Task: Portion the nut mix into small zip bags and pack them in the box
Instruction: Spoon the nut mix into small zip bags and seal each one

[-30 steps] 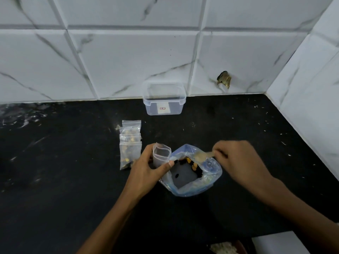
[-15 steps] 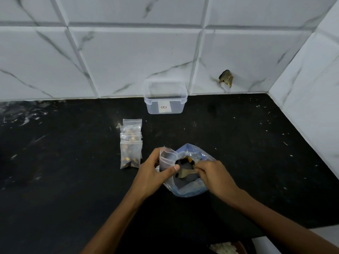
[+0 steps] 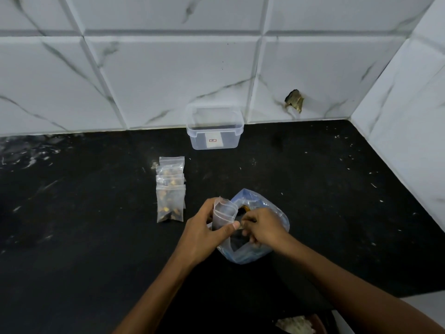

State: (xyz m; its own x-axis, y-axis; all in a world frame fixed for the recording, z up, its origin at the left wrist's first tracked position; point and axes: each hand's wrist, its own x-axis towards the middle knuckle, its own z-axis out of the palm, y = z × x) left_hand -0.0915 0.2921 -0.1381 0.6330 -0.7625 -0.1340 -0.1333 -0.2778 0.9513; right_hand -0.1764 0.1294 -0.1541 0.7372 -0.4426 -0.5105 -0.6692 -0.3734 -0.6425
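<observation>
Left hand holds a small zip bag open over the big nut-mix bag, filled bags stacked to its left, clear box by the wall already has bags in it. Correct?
Not quite. The head view shows the clear box by the wall with no bags in it. The rest stands: the left hand holds the small zip bag open over the big nut-mix bag, and the filled bags lie to its left.

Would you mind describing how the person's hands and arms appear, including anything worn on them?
Both forearms are bare up to the frame edge: no sleeves, gloves, watch or bracelet show. The left hand and right hand carry no visible rings. Nails look short and unpainted.
</observation>
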